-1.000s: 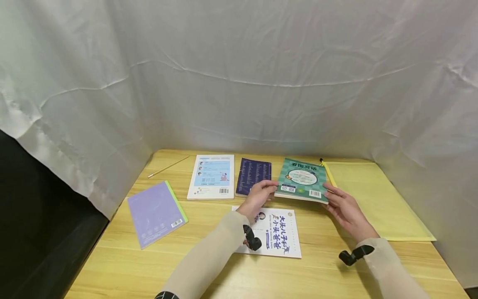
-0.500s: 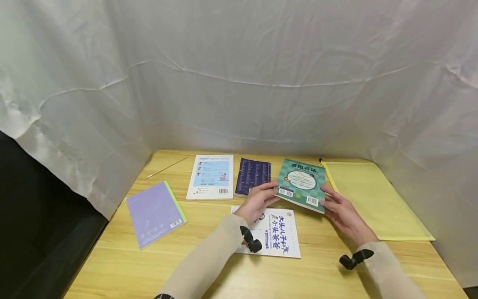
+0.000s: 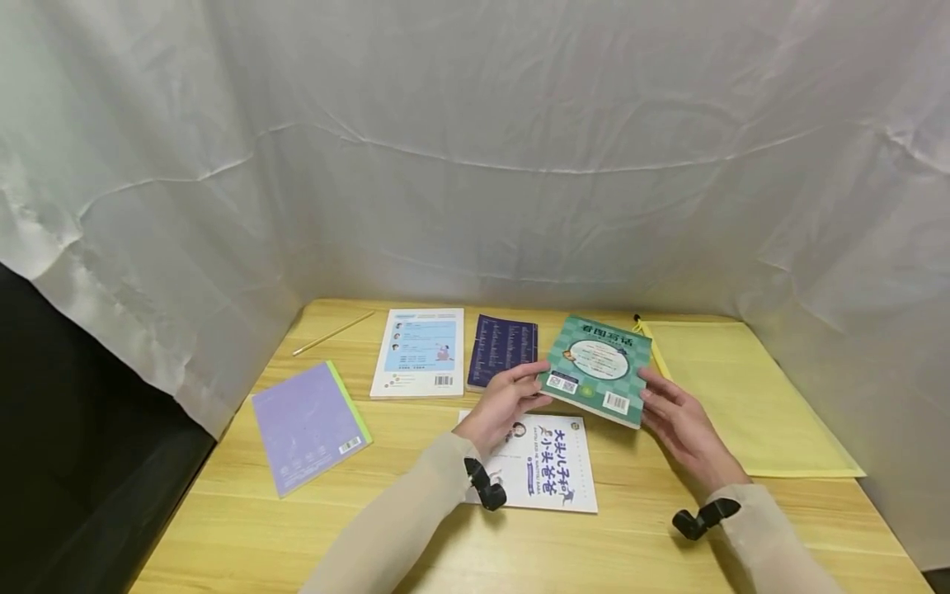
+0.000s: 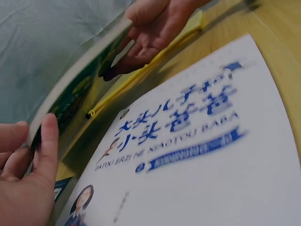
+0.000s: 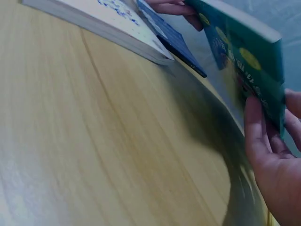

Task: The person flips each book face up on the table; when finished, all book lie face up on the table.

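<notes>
Paperback green book, glossy checked cover, is raised off the wooden surface and tilted, its near edge lifted. The left hand grips the book's 9 o'clock edge, thumb curled over the cover; the right hand grips the 3 o'clock edge, fingers beneath. Directly below, at 6 o'clock, lies a flat white book. A dark blue booklet lies at 10 o'clock, a yellow zip pouch at 3 o'clock. Bare wood shows along the near edge.
</notes>
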{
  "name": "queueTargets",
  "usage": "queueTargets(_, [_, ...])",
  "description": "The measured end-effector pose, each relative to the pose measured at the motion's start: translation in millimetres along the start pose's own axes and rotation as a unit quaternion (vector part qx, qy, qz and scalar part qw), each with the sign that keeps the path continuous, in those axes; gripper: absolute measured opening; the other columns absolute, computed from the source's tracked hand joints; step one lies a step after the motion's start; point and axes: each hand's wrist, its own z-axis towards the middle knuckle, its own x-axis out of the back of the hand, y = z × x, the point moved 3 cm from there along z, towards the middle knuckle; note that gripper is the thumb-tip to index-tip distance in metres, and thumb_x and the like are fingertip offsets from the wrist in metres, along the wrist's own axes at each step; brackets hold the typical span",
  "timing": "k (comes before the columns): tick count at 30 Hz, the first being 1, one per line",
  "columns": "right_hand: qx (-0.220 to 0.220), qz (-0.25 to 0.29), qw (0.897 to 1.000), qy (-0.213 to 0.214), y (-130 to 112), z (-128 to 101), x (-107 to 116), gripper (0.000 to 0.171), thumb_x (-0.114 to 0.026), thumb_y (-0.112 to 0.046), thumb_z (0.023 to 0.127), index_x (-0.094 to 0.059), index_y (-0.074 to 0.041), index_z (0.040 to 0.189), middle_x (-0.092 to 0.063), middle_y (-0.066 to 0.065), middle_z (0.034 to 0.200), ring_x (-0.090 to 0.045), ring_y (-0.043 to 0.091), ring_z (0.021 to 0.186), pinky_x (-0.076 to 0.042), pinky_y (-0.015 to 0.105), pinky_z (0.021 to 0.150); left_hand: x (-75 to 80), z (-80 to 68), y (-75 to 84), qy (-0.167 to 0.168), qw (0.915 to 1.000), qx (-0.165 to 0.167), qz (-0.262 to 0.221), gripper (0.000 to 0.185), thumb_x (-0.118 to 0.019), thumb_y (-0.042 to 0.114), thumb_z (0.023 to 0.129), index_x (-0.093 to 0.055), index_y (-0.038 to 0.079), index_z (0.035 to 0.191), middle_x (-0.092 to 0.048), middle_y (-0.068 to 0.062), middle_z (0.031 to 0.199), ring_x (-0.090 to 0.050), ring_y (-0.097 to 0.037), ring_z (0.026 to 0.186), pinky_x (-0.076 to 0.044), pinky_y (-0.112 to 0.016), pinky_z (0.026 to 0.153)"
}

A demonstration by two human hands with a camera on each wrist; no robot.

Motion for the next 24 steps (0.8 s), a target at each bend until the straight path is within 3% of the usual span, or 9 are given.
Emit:
queueTargets(3, [0.004,-0.017,1.000,0.002,0.6,0.2,-1.8,0.074,-0.063,-0.006,0.110,-0.028,-0.019,0.174,-0.045,0.000,0.157,-0.065,0.000,0.117,-0.061,0.019,0.099,1.7,-4.5,1.3,0.002,0.9999,0.007,0.013,0.045,-0.061,-0.002,0.105,-0.067,0.011,0.147,-0.062,-0.014,0.156,-0.074,-0.024,0.122,-0.063,-0.034,0.109])
queueTargets(6, [0.012,-0.032,0.999,-0.007,0.6,0.0,-4.4,0.082,-0.060,0.000,0.108,-0.018,-0.021,0.176,-0.023,0.012,0.174,-0.063,0.000,0.117,-0.060,0.017,0.100,4.5,-8.3,1.7,0.002,0.9998,0.007,0.019,0.044,-0.062,-0.001,0.105,-0.067,0.012,0.147,-0.066,-0.014,0.150,-0.076,-0.024,0.118,-0.063,-0.033,0.109])
queueTargets(8, [0.016,-0.031,0.999,-0.016,1.0,-0.4,-5.7,0.085,-0.059,0.001,0.108,-0.014,-0.022,0.177,-0.016,0.011,0.177,-0.063,-0.001,0.118,-0.059,0.016,0.101,7.3,-10.4,1.8,0.003,0.9997,0.008,0.022,0.044,-0.063,0.001,0.105,-0.068,0.013,0.146,-0.068,-0.013,0.147,-0.077,-0.024,0.116,-0.062,-0.033,0.110])
queueTargets(11, [0.032,-0.005,0.999,-0.009,2.5,-1.4,-4.8,0.074,-0.060,-0.005,0.111,-0.027,-0.021,0.175,-0.042,0.005,0.163,-0.065,0.000,0.114,-0.061,0.017,0.097,12.5,-13.5,2.2,0.005,0.9994,0.010,0.033,0.043,-0.062,0.002,0.105,-0.069,0.014,0.146,-0.071,-0.013,0.144,-0.077,-0.024,0.115,-0.063,-0.033,0.110])
queueTargets(13, [0.047,0.016,0.999,0.001,3.7,-2.4,-2.9,0.058,-0.060,-0.008,0.112,-0.043,-0.020,0.167,-0.059,-0.005,0.141,-0.067,0.001,0.108,-0.062,0.018,0.093,16.0,-14.9,3.7,0.003,0.9990,0.011,0.044,0.043,-0.061,0.001,0.105,-0.069,0.014,0.146,-0.071,-0.013,0.144,-0.076,-0.025,0.117,-0.062,-0.034,0.110])
queueTargets(15, [0.063,0.033,0.997,0.012,4.4,-3.4,-1.8,0.046,-0.061,-0.008,0.111,-0.054,-0.017,0.156,-0.067,-0.009,0.123,-0.069,0.003,0.103,-0.064,0.020,0.088,19.1,-16.2,6.3,-0.004,0.9983,0.009,0.058,0.043,-0.059,0.001,0.106,-0.068,0.013,0.147,-0.070,-0.013,0.146,-0.075,-0.025,0.121,-0.062,-0.034,0.111])
queueTargets(18, [0.079,0.020,0.997,0.011,3.6,-4.9,-3.0,0.052,-0.062,-0.003,0.109,-0.051,-0.017,0.158,-0.063,-0.010,0.127,-0.068,0.003,0.104,-0.065,0.020,0.087,22.5,-17.1,11.4,-0.018,0.9975,-0.005,0.068,0.043,-0.057,0.001,0.107,-0.066,0.009,0.149,-0.067,-0.015,0.149,-0.072,-0.027,0.126,-0.060,-0.037,0.115])
queueTargets(22, [0.083,-0.010,0.996,0.005,1.6,-6.5,-5.1,0.076,-0.064,0.000,0.107,-0.030,-0.021,0.172,-0.052,-0.011,0.140,-0.068,0.002,0.109,-0.065,0.020,0.090,26.8,-18.2,16.0,-0.027,0.9970,-0.016,0.071,0.043,-0.056,0.001,0.108,-0.064,0.005,0.150,-0.065,-0.018,0.151,-0.071,-0.029,0.130,-0.058,-0.040,0.118])
queueTargets(24, [0.086,0.008,0.996,0.007,1.8,-7.1,-4.2,0.072,-0.063,0.000,0.108,-0.035,-0.021,0.170,-0.057,-0.010,0.136,-0.070,0.003,0.106,-0.066,0.021,0.089,29.9,-19.3,16.3,-0.025,0.9972,-0.012,0.070,0.042,-0.056,0.002,0.108,-0.064,0.005,0.149,-0.064,-0.017,0.152,-0.070,-0.028,0.130,-0.059,-0.039,0.117])
